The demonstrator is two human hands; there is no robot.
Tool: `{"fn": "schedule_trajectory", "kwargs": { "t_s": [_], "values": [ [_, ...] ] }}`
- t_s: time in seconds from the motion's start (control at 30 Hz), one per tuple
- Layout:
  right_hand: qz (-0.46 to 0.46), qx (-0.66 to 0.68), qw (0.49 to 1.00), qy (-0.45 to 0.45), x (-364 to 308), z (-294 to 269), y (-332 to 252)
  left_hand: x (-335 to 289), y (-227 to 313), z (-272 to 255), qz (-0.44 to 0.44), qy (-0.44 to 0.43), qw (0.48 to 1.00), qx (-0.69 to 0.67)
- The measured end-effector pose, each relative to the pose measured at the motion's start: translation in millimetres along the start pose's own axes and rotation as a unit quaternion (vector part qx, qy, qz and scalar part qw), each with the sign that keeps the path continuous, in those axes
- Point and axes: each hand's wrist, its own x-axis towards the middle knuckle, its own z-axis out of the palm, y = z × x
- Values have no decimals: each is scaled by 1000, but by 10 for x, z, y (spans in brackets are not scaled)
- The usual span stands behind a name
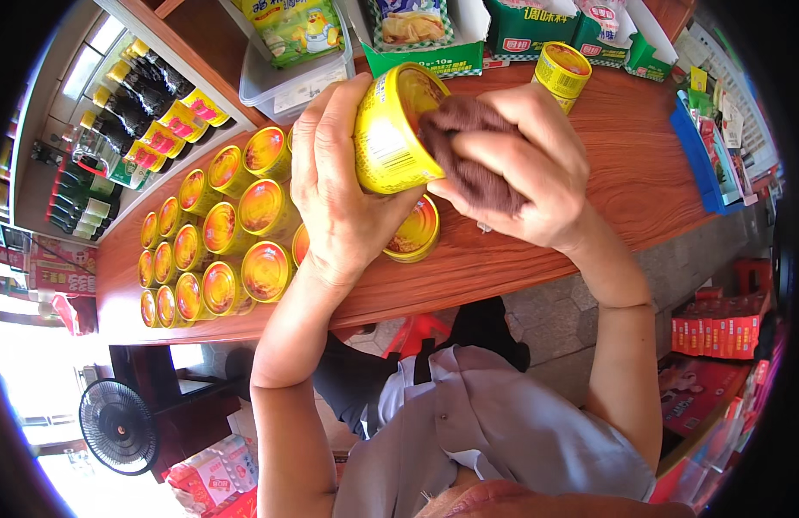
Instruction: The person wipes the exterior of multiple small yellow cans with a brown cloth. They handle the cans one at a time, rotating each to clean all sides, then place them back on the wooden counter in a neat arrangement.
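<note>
My left hand grips a yellow round tin, tilted on its side above the wooden counter. My right hand presses a dark brown cloth against the tin's lid. Just under the held tin another yellow tin stands on the counter. Several more yellow tins stand in rows to the left of my left hand. One single tin stands apart at the far side of the counter.
Dark bottles with yellow labels line the shelf at far left. A clear plastic bin, green cartons and a blue tray sit along the counter's far and right edges. A fan and red boxes stand below.
</note>
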Motion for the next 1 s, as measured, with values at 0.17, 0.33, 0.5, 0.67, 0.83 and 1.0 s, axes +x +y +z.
{"fn": "schedule_trajectory", "kwargs": {
  "t_s": [0.17,0.33,0.5,0.67,0.83,1.0],
  "values": [
    [-11,26,1000,-7,3,75,-109,-44,64,2,-34,-53,998,-31],
    [29,-30,999,-21,37,-45,0,-79,44,-14,-84,-74,980,-165],
    [-21,-76,997,2,-91,-186,142,29,216,-140,-479,-126,609,-620],
    [-153,-70,985,-24,-146,-49,166,33,316,-44,-555,-112,443,-695],
    [20,-11,999,-24,-44,-104,77,-130,207,-34,-514,-188,517,-658],
    [46,9,999,20,-42,-48,276,-165,148,-72,-470,-139,437,-754]
  ]
}}
